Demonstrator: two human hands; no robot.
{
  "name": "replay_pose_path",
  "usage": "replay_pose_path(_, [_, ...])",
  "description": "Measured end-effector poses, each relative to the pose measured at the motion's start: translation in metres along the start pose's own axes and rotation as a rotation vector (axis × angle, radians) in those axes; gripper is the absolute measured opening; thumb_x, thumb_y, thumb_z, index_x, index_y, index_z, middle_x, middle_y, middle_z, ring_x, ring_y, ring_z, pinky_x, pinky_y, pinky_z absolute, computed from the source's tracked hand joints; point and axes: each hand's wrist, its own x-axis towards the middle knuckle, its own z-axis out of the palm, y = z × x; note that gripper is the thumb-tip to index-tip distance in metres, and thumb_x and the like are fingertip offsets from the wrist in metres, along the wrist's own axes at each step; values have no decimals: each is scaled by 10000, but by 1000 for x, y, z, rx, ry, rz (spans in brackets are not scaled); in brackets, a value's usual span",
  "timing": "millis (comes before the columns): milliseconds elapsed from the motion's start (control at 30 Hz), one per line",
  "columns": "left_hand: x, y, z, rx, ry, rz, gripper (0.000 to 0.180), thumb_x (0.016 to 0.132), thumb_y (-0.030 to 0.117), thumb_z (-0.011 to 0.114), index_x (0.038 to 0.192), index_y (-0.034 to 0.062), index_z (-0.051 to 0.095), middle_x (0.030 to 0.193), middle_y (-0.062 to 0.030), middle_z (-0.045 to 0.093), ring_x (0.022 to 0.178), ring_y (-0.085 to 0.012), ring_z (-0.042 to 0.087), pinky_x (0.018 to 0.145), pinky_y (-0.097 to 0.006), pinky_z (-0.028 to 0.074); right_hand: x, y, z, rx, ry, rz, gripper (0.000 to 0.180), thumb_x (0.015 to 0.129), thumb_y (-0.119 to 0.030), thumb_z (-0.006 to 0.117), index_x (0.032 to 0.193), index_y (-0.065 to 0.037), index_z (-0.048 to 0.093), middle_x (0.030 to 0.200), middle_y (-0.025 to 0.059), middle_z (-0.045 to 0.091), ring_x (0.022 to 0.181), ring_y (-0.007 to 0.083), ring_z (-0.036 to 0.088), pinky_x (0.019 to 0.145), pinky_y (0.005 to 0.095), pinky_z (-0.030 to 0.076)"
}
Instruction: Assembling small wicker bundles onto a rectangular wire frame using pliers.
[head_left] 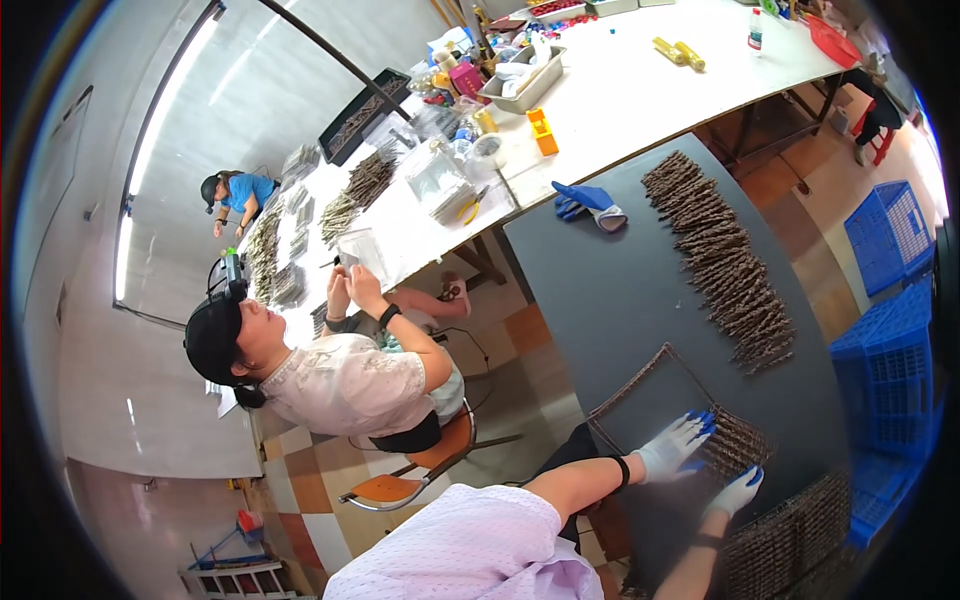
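Observation:
On the dark grey table (pixel 620 300), a brown twig frame (pixel 632 382) lies with rows of twisted twigs (pixel 738 448) across its right part. My left hand (pixel 672 450), in a white glove with blue fingertips, rests at the left side of these rows, fingers stretched out. My right hand (pixel 738 492), gloved alike, closes on the near right edge of the rows; its fingers are partly hidden. Farther off lies a long row of loose twisted twigs (pixel 715 260). Beside my right forearm is a stack of woven twig panels (pixel 790 540).
A blue and white glove (pixel 590 204) lies at the table's far left corner. Blue plastic crates (pixel 885 370) stand right of the table. At left a co-worker (pixel 320 380) sits on a chair (pixel 430 470) at a cluttered white table (pixel 620 90); another person (pixel 238 195) is farther back.

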Motion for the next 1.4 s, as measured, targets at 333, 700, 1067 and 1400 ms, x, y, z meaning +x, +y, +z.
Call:
replay_pose_path(333, [8,-6,-4,132,202,-84,542,808,247,658,1279,-4,567,1323,-254,549,1285,-437,478,1121,-594,309,-31,-81,11,-172,-17,-95,378,996,-291,529,1235,-10,609,1179,182,675,1089,318,638,953,393,475])
replay_pose_path(700, [11,-5,24,217,180,-183,558,937,240,531,1457,65,427,1555,-141,357,1416,-299,351,1209,-521,141,-122,5,-12,-329,17,-146,316,990,-291,541,1190,-55,607,995,223,691,911,412,661,810,471,512])
replay_pose_path(1067, [7,-7,17,181,220,-140,544,914,189,544,1430,39,463,1535,-154,388,1408,-320,371,1208,-522,149,-46,-108,-36,-732,-77,-147,592,881,-475,661,1320,-94,545,1366,182,546,1239,342,526,1001,480,432])
replay_pose_path(1400, [10,-9,20,92,252,-116,571,888,165,555,1433,32,448,1508,-165,422,1398,-326,383,1207,-520,157,-56,-137,-11,-1342,-796,-858,1226,640,-591,821,1581,-155,168,1609,191,207,1473,382,222,1164,568,208])
